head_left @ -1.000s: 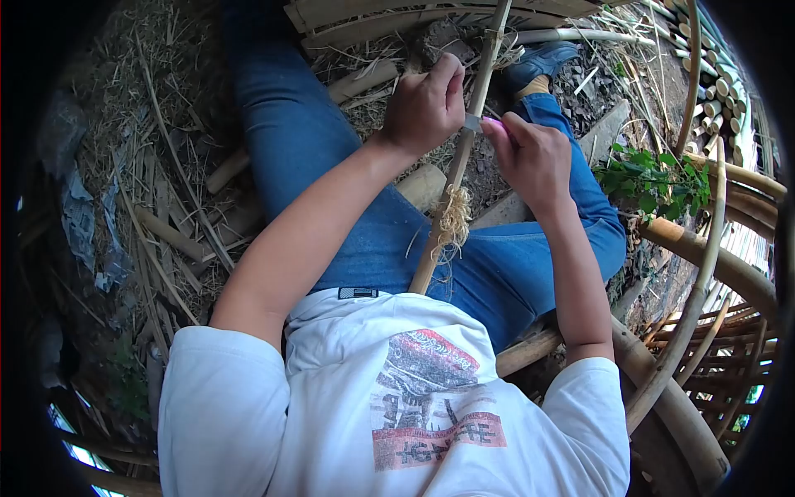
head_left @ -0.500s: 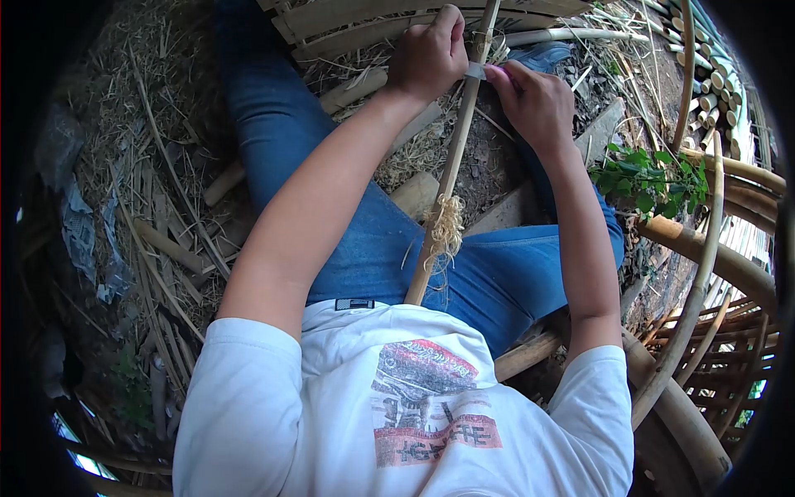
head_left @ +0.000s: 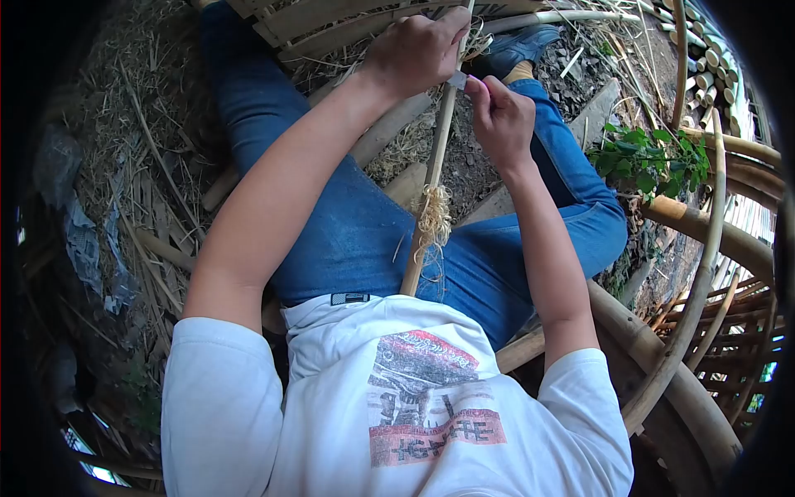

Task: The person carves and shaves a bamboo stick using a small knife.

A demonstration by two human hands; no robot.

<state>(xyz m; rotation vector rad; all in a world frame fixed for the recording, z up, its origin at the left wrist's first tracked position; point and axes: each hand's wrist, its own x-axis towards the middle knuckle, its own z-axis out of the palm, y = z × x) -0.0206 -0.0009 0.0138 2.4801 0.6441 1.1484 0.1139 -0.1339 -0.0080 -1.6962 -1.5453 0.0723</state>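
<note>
Plainly, the right hand clasps a knife across the stick between spread legs; left hand curled, hold unclear.

Bare left arm extended forward and inward; left hand back uppermost, fingers curled, inner grip hidden; bare right arm extended forward; right hand closed, thumb pointing forward; hands near each other, left farther forward.

A stick runs between the legs, a knife across its far part and shavings bunched nearer, with straw on the left, a leafy plant right and stacked bamboo poles beyond it.
</note>
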